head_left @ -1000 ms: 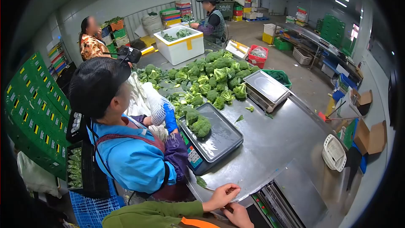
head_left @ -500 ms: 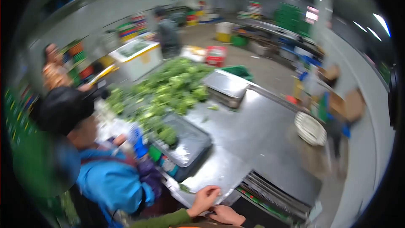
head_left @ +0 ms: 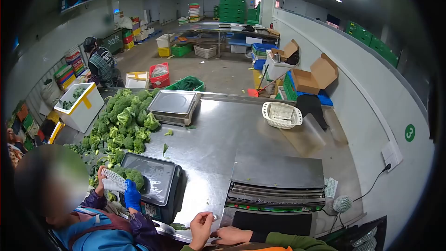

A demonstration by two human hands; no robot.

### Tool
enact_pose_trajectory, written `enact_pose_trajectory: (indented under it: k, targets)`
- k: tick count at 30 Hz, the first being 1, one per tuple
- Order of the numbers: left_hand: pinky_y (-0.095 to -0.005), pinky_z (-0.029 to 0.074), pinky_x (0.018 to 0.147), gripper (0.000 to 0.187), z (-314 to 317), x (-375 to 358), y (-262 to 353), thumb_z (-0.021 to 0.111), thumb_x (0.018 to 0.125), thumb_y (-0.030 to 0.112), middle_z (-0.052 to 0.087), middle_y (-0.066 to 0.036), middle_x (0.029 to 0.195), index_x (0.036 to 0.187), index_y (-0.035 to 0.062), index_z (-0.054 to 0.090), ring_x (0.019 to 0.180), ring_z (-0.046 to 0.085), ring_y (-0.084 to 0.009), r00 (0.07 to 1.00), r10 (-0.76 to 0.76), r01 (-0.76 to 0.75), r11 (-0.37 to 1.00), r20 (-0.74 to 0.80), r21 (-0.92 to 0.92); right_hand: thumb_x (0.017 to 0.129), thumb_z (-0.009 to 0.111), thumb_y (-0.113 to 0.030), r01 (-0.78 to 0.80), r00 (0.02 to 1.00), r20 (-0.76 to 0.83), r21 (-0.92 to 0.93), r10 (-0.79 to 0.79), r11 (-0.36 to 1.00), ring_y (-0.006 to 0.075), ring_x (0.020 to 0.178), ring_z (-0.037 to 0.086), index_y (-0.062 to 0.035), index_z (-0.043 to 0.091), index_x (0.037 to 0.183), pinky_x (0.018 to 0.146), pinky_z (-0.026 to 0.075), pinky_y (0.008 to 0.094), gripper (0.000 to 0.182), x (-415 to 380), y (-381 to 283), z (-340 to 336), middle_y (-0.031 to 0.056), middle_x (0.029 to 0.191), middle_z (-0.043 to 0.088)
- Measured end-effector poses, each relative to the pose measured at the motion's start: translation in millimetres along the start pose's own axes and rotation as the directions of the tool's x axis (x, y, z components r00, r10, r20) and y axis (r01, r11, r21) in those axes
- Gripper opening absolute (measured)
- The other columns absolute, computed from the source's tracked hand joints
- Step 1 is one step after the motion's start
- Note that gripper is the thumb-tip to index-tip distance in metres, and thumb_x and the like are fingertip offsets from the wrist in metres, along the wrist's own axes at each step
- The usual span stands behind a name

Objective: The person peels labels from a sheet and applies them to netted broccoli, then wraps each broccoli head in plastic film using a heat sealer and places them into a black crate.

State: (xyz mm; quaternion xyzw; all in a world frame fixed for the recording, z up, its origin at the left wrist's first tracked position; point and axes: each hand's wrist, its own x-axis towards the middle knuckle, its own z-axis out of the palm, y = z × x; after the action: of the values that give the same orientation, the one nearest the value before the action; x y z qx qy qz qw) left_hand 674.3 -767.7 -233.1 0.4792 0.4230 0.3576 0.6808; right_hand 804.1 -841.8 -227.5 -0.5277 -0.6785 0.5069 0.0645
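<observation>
At the table's near edge, my left hand [head_left: 201, 229] is closed, thumb and fingers pinched on a small whitish thing too small to name. Just right of it, my right hand [head_left: 233, 235] is low, back up, its fingers curled together and partly hidden. A wrapping machine [head_left: 277, 194] with metal rollers and a black pad lies beyond my right hand. Left of my hands is a dark bin topped by a shallow grey tray [head_left: 149, 183]. A broccoli head [head_left: 134, 179] rests against that tray. A green leaf scrap [head_left: 179, 226] is near my left hand.
A co-worker's bare hand and blue-gloved hand [head_left: 132, 196] hold a white foam net [head_left: 114, 180] at left. Beyond lie a broccoli heap [head_left: 123, 116] and a scale [head_left: 173, 103]. A white basket [head_left: 281, 114] sits at the right edge; a wall [head_left: 371, 125] runs alongside.
My view has swung right and steadied. My hands appear further left in it, still close together. The co-worker's hands now show a white foam net held up beside the broccoli.
</observation>
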Motion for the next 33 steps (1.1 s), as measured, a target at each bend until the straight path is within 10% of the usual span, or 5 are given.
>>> enact_pose_trajectory:
  k: [25, 33]
  targets:
    - [-0.0244, 0.053, 0.074, 0.017, -13.3, 8.6, -7.0, 0.066, 0.094, 0.009, 0.068, -0.006, 0.088, 0.103, -0.0048, 0.064, 0.080, 0.064, -0.0112, 1.000, -0.018, 0.018, 1.000, 0.019, -0.021, 0.091, 0.057, -0.040, 0.018, 0.999, -0.040, -0.001, -0.018, 1.000, 0.0399, 0.100, 0.065, -0.0048, 0.061, 0.122, 0.087, 0.051, 0.0472, 0.047, 10.5, 9.2, 9.1, 0.0246, 0.102, 0.067]
    - [-0.0231, 0.049, 0.067, 0.020, -12.2, 9.0, 5.1, 0.067, 0.094, 0.017, 0.065, -0.001, 0.084, 0.104, 0.0006, 0.065, 0.076, 0.059, -0.0071, 0.999, 0.036, -0.035, 0.998, 0.011, -0.061, 0.095, 0.060, -0.021, 0.008, 0.991, -0.119, 0.502, 0.061, 0.865, 0.0142, 0.099, 0.062, 0.0027, 0.063, 0.121, 0.089, 0.050, 0.0312, 0.034, 7.6, -3.1, -36.9, 0.0087, 0.108, 0.070]
